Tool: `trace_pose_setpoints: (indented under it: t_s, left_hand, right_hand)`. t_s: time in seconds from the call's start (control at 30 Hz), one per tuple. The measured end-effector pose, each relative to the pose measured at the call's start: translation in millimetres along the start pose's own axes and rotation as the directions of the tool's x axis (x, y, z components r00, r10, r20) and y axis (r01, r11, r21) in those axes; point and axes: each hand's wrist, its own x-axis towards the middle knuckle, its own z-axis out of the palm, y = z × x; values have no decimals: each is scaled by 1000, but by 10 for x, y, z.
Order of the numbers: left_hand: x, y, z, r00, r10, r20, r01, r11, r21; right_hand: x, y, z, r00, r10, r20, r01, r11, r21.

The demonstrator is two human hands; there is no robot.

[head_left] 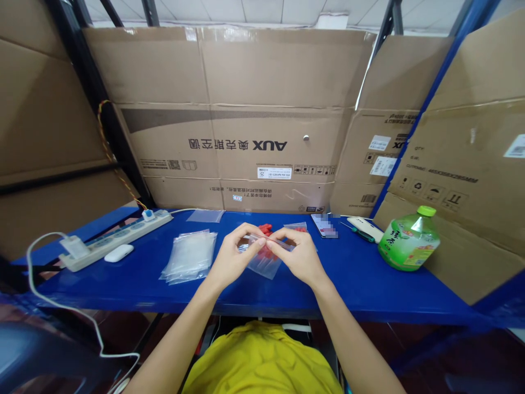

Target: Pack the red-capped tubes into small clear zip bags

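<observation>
Both hands meet over the middle of the blue table, pinching the top edge of a clear plastic bag [266, 267]. My left hand [234, 253] grips the bag's upper edge between thumb and fingers. From the other side my right hand [299, 253] pinches the same edge, its fingertips close to the left ones. Small red pieces [266, 229] show behind and between the fingers; whether they lie inside the bag or behind it I cannot tell. Beyond my right hand lies another clear bag [296, 226] with red in it. A stack of clear plastic bags [191, 254] is left of my left hand.
A white power strip [118, 241] with cables and a white earphone case [118, 253] are at left. A phone [325, 225], a cream-coloured item [366, 227] and a green drink bottle [409, 241] stand or lie at right. Cardboard panels [246, 71] wall in the table [348, 290].
</observation>
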Motion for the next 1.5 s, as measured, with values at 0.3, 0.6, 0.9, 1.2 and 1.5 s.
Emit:
trace_pose_setpoints:
  t_s: [0.3,0.6,0.9,1.2,1.5]
  left_hand:
    - [9,-11,-21,996,54,-72,-51,998,44]
    - [27,-31,-18,1000,27,3,-27,998,-58]
    - [9,-63,8,995,47,-86,-49,999,-11]
    - [8,-45,11,997,-44,-61,37,994,-105]
    - [0,-14,-28,993,-95,-63,83,982,-167]
  right_hand:
    - [19,50,6,996,85,36,-89,988,125]
    - [11,29,6,999,35,30,-38,993,110]
    - [18,29,-24,996,82,36,-86,984,155]
    - [24,42,-71,1000,18,-23,-15,992,122]
    - [47,61,-30,993,118,29,-121,968,219]
